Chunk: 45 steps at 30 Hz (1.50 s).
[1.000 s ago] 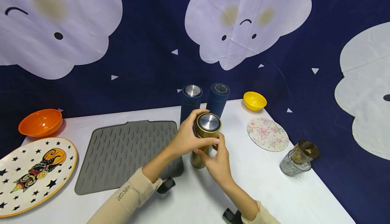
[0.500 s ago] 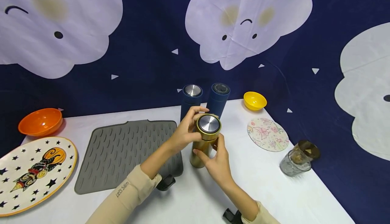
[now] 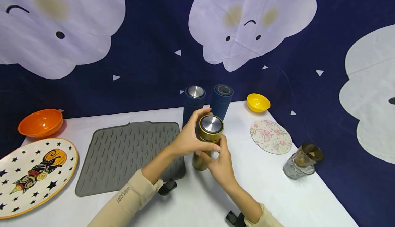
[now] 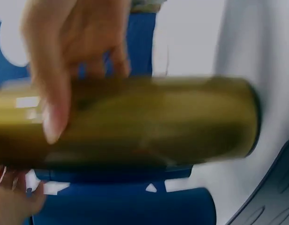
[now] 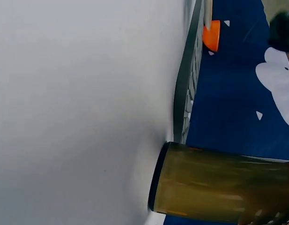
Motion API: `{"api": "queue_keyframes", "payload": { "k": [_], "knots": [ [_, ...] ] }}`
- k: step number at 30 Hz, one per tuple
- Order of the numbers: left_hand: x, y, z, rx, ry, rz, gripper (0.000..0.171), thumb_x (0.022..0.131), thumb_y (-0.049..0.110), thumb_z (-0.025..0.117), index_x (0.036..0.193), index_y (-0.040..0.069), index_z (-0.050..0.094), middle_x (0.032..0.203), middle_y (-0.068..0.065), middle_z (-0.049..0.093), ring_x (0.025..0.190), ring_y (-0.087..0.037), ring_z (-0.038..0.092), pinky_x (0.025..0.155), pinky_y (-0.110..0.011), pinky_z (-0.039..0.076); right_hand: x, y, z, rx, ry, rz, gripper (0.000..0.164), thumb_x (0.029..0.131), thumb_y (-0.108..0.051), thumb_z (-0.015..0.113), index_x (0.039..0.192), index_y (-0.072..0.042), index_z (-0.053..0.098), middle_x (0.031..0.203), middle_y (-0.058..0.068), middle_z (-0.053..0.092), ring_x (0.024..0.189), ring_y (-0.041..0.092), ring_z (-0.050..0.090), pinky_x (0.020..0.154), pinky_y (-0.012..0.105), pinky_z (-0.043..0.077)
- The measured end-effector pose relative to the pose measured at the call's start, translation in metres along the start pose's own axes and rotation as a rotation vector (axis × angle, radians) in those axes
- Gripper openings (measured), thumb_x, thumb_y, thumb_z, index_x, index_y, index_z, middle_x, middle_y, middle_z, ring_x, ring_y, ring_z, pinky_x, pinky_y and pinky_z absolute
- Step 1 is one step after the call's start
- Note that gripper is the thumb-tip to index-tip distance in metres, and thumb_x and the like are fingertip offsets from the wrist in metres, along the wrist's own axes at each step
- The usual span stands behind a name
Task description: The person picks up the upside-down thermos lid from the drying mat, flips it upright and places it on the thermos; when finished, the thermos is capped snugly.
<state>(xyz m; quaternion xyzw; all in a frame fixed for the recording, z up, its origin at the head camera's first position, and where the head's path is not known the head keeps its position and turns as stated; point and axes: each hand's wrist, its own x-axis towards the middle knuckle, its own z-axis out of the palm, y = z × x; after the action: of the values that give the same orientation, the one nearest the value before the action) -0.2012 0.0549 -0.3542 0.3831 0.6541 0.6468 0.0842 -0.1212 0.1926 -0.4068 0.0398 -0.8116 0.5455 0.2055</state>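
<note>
A gold thermos point(image 3: 200, 162) with a silver-topped lid point(image 3: 211, 124) stands upright, slightly tilted, on the white table. My left hand point(image 3: 187, 138) curls round its upper part, fingers behind and thumb across the front. Lower down, my right hand point(image 3: 219, 167) grips the body from the right. In the left wrist view, the thermos point(image 4: 181, 122) lies across the picture, with the right hand's thumb point(image 4: 55, 117) over it and part of the left hand point(image 4: 18, 202) at the lower left. Only the lower end of the thermos point(image 5: 214, 183) shows in the right wrist view.
Two blue thermoses point(image 3: 193, 107) point(image 3: 220, 100) stand just behind. A grey ridged mat point(image 3: 132, 158) and a patterned plate point(image 3: 31, 206) lie left, near an orange bowl point(image 3: 41, 124). To the right are a yellow bowl point(image 3: 258, 103), a round floral mat point(image 3: 271, 136) and two glasses point(image 3: 296, 168) point(image 3: 312, 152).
My left thumb moved back from the front of the thermos half a second ago and now reaches across it again. The right hand keeps its grip, and the thermos stays in place.
</note>
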Motion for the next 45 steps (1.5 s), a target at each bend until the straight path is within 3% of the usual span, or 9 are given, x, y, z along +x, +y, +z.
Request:
{"api": "queue_keyframes", "payload": {
  "k": [3,6,12,18,23,29,35,41,45],
  "knots": [
    [-0.001,0.000,0.003,0.019,0.027,0.013,0.085,0.076,0.020,0.080,0.145,0.009,0.033,0.141,-0.016,0.049,0.127,-0.028,0.050,0.109,-0.049,0.041,0.000,0.001,0.000,-0.009,-0.001,-0.001,0.070,0.078,-0.007,0.083,0.136,-0.008,0.044,0.129,0.008,0.060,0.122,0.024,0.056,0.104,0.049,0.044],
    [-0.002,0.000,0.002,-0.056,-0.021,0.073,0.091,0.071,0.008,0.069,0.151,0.009,0.025,0.151,-0.019,0.039,0.138,-0.035,0.040,0.114,-0.057,0.031,0.000,0.001,0.000,-0.009,-0.012,-0.013,0.071,0.078,-0.007,0.083,0.137,-0.008,0.044,0.128,0.009,0.059,0.121,0.024,0.056,0.103,0.050,0.045],
    [-0.003,0.004,0.005,0.024,0.042,0.039,0.098,0.072,0.012,0.083,0.153,0.015,0.029,0.146,-0.010,0.046,0.131,-0.024,0.047,0.109,-0.047,0.041,0.000,0.001,0.001,0.014,-0.022,-0.024,0.072,0.077,-0.003,0.082,0.137,-0.010,0.044,0.130,0.006,0.059,0.121,0.021,0.055,0.104,0.049,0.044],
    [-0.005,0.003,-0.004,-0.148,-0.130,0.002,0.098,0.072,0.008,0.073,0.155,0.014,0.022,0.157,-0.013,0.033,0.142,-0.032,0.036,0.116,-0.058,0.028,-0.003,0.000,0.000,0.012,-0.026,-0.022,0.071,0.077,-0.006,0.084,0.137,-0.010,0.044,0.127,0.006,0.060,0.119,0.019,0.055,0.103,0.047,0.045],
    [-0.009,0.001,0.004,0.030,0.015,-0.044,0.081,0.072,0.021,0.086,0.139,0.009,0.043,0.131,-0.009,0.057,0.115,-0.021,0.058,0.101,-0.042,0.048,-0.004,0.001,0.001,0.015,-0.028,-0.058,0.072,0.076,-0.002,0.083,0.136,-0.012,0.046,0.127,0.003,0.061,0.117,0.018,0.056,0.103,0.046,0.044],
    [-0.013,-0.003,-0.005,-0.226,-0.092,0.002,0.078,0.068,0.005,0.077,0.138,0.003,0.042,0.140,-0.016,0.051,0.125,-0.026,0.051,0.109,-0.044,0.039,-0.006,0.001,0.002,0.006,-0.052,-0.069,0.073,0.075,-0.009,0.085,0.137,-0.017,0.047,0.125,-0.001,0.062,0.119,0.018,0.056,0.105,0.048,0.043],
    [-0.017,-0.004,0.010,-0.009,0.180,0.053,0.089,0.067,0.014,0.091,0.138,0.005,0.038,0.136,-0.011,0.050,0.121,-0.020,0.053,0.104,-0.038,0.044,-0.004,0.001,0.000,0.019,-0.058,-0.060,0.072,0.074,0.002,0.080,0.136,-0.014,0.047,0.126,0.002,0.062,0.119,0.018,0.056,0.104,0.049,0.043],
    [-0.016,-0.003,0.007,-0.160,0.039,0.085,0.085,0.071,0.005,0.069,0.146,0.003,0.029,0.147,-0.020,0.044,0.130,-0.028,0.046,0.110,-0.048,0.035,-0.003,0.001,0.000,0.011,-0.044,-0.056,0.072,0.075,-0.001,0.083,0.136,-0.010,0.047,0.126,0.005,0.061,0.117,0.020,0.057,0.103,0.046,0.046],
    [-0.015,-0.001,0.011,0.050,0.130,0.040,0.089,0.069,0.017,0.086,0.144,0.011,0.036,0.143,-0.012,0.043,0.129,-0.023,0.043,0.108,-0.049,0.036,-0.003,0.002,-0.001,0.010,-0.044,-0.056,0.071,0.074,0.004,0.080,0.136,-0.009,0.047,0.126,0.006,0.062,0.116,0.019,0.058,0.101,0.042,0.047]
  ]
}}
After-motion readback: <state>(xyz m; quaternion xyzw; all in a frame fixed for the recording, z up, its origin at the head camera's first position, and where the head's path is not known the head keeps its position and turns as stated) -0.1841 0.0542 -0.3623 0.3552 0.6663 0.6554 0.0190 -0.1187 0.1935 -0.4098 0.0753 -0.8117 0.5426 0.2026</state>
